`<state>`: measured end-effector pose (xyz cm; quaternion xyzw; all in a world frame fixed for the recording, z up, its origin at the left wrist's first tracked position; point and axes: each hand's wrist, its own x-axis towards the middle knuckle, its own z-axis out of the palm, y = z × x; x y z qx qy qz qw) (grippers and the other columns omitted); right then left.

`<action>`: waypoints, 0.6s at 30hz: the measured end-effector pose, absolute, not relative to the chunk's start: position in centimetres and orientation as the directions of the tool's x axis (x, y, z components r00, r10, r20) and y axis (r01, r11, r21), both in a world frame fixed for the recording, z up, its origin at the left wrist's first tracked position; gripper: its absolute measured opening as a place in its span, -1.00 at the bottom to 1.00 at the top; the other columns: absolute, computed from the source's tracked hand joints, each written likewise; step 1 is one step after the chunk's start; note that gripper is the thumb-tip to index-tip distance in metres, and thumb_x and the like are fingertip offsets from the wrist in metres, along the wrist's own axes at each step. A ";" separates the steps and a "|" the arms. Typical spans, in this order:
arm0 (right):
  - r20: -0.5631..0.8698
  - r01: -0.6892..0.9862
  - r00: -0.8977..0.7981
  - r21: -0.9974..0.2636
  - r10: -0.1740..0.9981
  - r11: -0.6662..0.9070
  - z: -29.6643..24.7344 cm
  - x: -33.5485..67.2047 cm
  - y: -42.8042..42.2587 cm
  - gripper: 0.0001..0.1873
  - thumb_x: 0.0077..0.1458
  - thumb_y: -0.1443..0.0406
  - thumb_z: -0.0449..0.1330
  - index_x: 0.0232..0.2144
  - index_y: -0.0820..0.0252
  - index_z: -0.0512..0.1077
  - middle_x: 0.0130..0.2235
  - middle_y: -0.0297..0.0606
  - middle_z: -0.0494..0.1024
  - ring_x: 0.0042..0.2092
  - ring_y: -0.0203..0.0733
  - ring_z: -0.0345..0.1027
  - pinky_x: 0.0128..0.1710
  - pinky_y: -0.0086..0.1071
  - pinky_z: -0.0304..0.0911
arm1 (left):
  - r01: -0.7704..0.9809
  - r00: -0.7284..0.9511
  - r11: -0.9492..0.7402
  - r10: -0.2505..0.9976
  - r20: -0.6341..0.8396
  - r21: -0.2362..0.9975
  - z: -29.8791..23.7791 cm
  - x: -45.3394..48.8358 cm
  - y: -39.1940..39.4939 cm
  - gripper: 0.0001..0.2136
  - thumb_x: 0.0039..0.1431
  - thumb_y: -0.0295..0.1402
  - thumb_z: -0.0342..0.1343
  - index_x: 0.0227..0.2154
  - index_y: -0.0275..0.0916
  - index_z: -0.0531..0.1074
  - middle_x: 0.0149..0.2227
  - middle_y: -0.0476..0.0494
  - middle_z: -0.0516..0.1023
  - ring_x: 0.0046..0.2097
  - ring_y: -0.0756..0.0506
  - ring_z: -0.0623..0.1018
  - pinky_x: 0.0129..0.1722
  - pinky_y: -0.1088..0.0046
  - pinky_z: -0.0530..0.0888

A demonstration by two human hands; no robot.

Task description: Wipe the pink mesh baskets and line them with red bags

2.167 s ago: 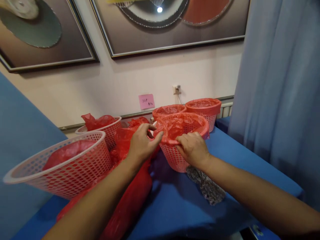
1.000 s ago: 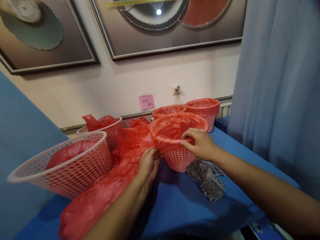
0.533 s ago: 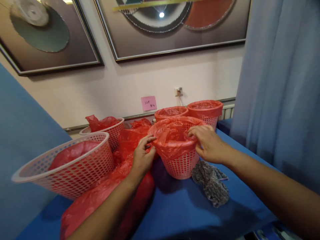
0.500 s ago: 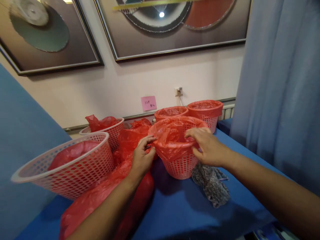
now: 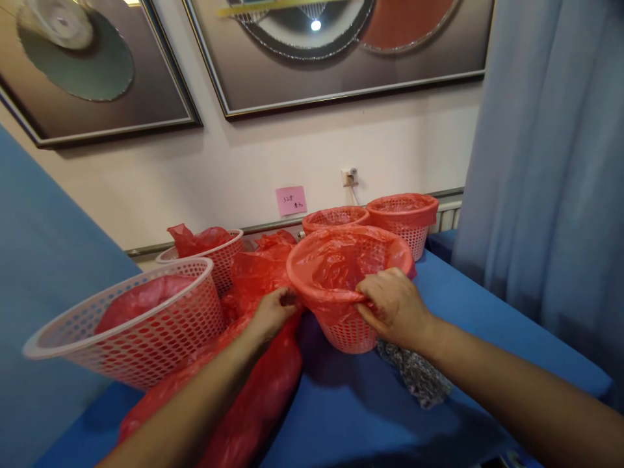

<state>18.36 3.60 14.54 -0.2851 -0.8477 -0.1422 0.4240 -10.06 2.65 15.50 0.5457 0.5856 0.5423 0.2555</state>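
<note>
A small pink mesh basket stands on the blue table in front of me, lined with a red plastic bag folded over its rim. My right hand is closed on the bag's edge at the basket's near right side. My left hand is closed on the bag's edge at the basket's left side. Both hands hold the film down against the basket wall.
A loose heap of red bags lies left of the basket. Two bigger white mesh baskets with red bags sit at the left. Two lined pink baskets stand behind. A grey patterned cloth lies under my right wrist. A blue curtain hangs at the right.
Both hands have slid from the top of the rim down the basket's sides, pulling the bag's edge lower. The bag now sits smoother round the rim.
</note>
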 end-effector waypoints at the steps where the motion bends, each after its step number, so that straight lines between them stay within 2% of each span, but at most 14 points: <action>1: 0.801 0.602 -0.475 -0.007 0.365 0.798 14.5 18.4 3.5 -0.81 0.31 0.29 0.13 -0.38 0.20 0.42 -0.41 -0.28 0.51 -0.35 -0.16 0.27 -0.23 -0.24 -0.06 | 0.391 -0.273 -0.182 0.913 0.303 0.902 15.7 -10.3 2.9 -0.66 -0.32 -0.24 0.46 -0.43 -0.25 0.57 -0.41 -0.15 0.68 -0.31 -0.21 0.65 -0.22 0.20 0.60; 3: 0.799 0.598 -0.474 -0.017 0.370 0.802 14.5 18.5 3.4 -0.81 0.31 0.29 0.13 -0.38 0.19 0.41 -0.42 -0.29 0.50 -0.35 -0.17 0.27 -0.24 -0.25 -0.06 | 0.448 -0.319 -0.203 0.873 0.368 0.871 16.9 -10.6 3.3 -0.63 -0.19 -0.18 0.40 -0.29 -0.24 0.58 -0.25 -0.21 0.70 -0.16 -0.27 0.66 -0.05 0.09 0.58; 5: 0.795 0.590 -0.480 -0.022 0.372 0.807 14.6 18.5 3.4 -0.82 0.29 0.28 0.14 -0.38 0.19 0.40 -0.42 -0.30 0.50 -0.36 -0.17 0.27 -0.24 -0.25 -0.07 | 0.547 -0.332 -0.282 0.791 0.514 0.788 19.0 -10.6 3.6 -0.60 0.00 -0.14 0.31 -0.12 -0.21 0.55 0.01 -0.26 0.65 0.10 -0.30 0.58 0.21 0.00 0.43; 6: 0.794 0.588 -0.481 -0.022 0.372 0.808 14.6 18.5 3.5 -0.83 0.29 0.28 0.14 -0.38 0.18 0.40 -0.42 -0.30 0.50 -0.36 -0.18 0.26 -0.24 -0.25 -0.07 | 0.620 -0.279 -0.343 0.744 0.607 0.706 20.1 -10.3 3.6 -0.61 0.09 -0.13 0.26 -0.05 -0.19 0.54 0.16 -0.26 0.58 0.25 -0.30 0.49 0.33 0.01 0.31; 7: 0.794 0.588 -0.481 -0.022 0.372 0.809 14.6 18.5 3.5 -0.84 0.28 0.28 0.14 -0.38 0.18 0.40 -0.41 -0.30 0.51 -0.35 -0.18 0.27 -0.24 -0.26 -0.07 | 0.731 -0.129 -0.416 0.694 0.708 0.541 21.2 -9.9 3.7 -0.62 0.20 -0.11 0.17 0.00 -0.17 0.53 0.27 -0.26 0.49 0.35 -0.30 0.38 0.39 -0.01 0.20; 8: 0.795 0.590 -0.479 -0.022 0.372 0.807 14.6 18.5 3.6 -0.84 0.27 0.28 0.15 -0.37 0.18 0.40 -0.41 -0.30 0.51 -0.35 -0.17 0.27 -0.24 -0.25 -0.07 | 0.803 0.055 -0.472 0.668 0.742 0.365 22.2 -9.4 3.8 -0.63 0.30 -0.09 0.07 0.03 -0.16 0.53 0.31 -0.24 0.45 0.41 -0.30 0.29 0.42 -0.04 0.12; 9: 0.795 0.595 -0.476 -0.023 0.375 0.803 14.7 18.5 3.7 -0.85 0.27 0.28 0.15 -0.37 0.18 0.40 -0.41 -0.30 0.51 -0.35 -0.17 0.27 -0.25 -0.25 -0.08 | 0.833 0.236 -0.511 0.674 0.700 0.212 23.1 -8.8 3.9 -0.62 0.37 -0.07 -0.02 0.01 -0.15 0.55 0.29 -0.24 0.47 0.42 -0.31 0.27 0.43 -0.07 0.09; 10: 0.794 0.599 -0.474 -0.024 0.379 0.800 14.7 18.5 3.8 -0.85 0.27 0.28 0.15 -0.38 0.17 0.40 -0.41 -0.30 0.51 -0.35 -0.17 0.26 -0.25 -0.25 -0.08 | 0.834 0.395 -0.544 0.705 0.590 0.091 23.7 -8.2 4.1 -0.59 0.41 -0.05 -0.09 -0.05 -0.15 0.58 0.20 -0.25 0.55 0.38 -0.32 0.32 0.40 -0.08 0.13; 11: 0.793 0.602 -0.473 -0.027 0.383 0.798 14.7 18.6 4.0 -0.85 0.27 0.29 0.15 -0.38 0.17 0.40 -0.41 -0.30 0.51 -0.36 -0.17 0.26 -0.25 -0.25 -0.08 | 0.825 0.499 -0.564 0.749 0.437 0.024 24.1 -7.8 4.3 -0.54 0.43 -0.01 -0.14 -0.15 -0.17 0.60 0.06 -0.27 0.64 0.29 -0.33 0.43 0.35 -0.05 0.23; 13: 0.788 0.599 -0.476 -0.033 0.390 0.800 14.8 18.7 4.2 -0.86 0.27 0.31 0.16 -0.37 0.17 0.39 -0.41 -0.30 0.52 -0.36 -0.17 0.26 -0.26 -0.25 -0.07 | 0.829 0.554 -0.559 0.814 0.174 -0.026 24.4 -7.6 4.9 -0.42 0.45 0.05 -0.24 -0.33 -0.20 0.58 -0.26 -0.26 0.67 0.00 -0.30 0.61 0.14 0.09 0.44; 14: 0.786 0.595 -0.479 -0.036 0.390 0.803 14.8 18.8 4.4 -0.87 0.27 0.32 0.16 -0.37 0.17 0.39 -0.41 -0.30 0.52 -0.36 -0.17 0.26 -0.26 -0.25 -0.07 | 0.843 0.537 -0.537 0.835 0.119 -0.031 24.3 -7.8 5.2 -0.39 0.45 0.06 -0.28 -0.36 -0.20 0.57 -0.35 -0.23 0.64 -0.13 -0.27 0.64 0.02 0.16 0.50; 16: 0.784 0.587 -0.484 -0.039 0.390 0.808 14.8 19.0 4.5 -0.88 0.27 0.32 0.16 -0.36 0.18 0.40 -0.41 -0.30 0.52 -0.36 -0.17 0.27 -0.26 -0.25 -0.07 | 0.875 0.479 -0.484 0.860 0.174 -0.015 24.0 -8.6 5.7 -0.36 0.46 0.06 -0.35 -0.31 -0.21 0.57 -0.37 -0.20 0.64 -0.24 -0.22 0.64 -0.10 0.23 0.52; 18: 0.787 0.590 -0.477 -0.044 0.391 0.807 14.8 19.1 4.5 -0.87 0.27 0.32 0.16 -0.37 0.18 0.40 -0.41 -0.30 0.51 -0.36 -0.17 0.27 -0.26 -0.25 -0.07 | 0.875 0.458 -0.484 0.831 0.316 0.003 23.7 -9.4 6.2 -0.38 0.47 0.04 -0.35 -0.14 -0.21 0.59 -0.14 -0.25 0.69 -0.07 -0.25 0.65 0.03 0.19 0.50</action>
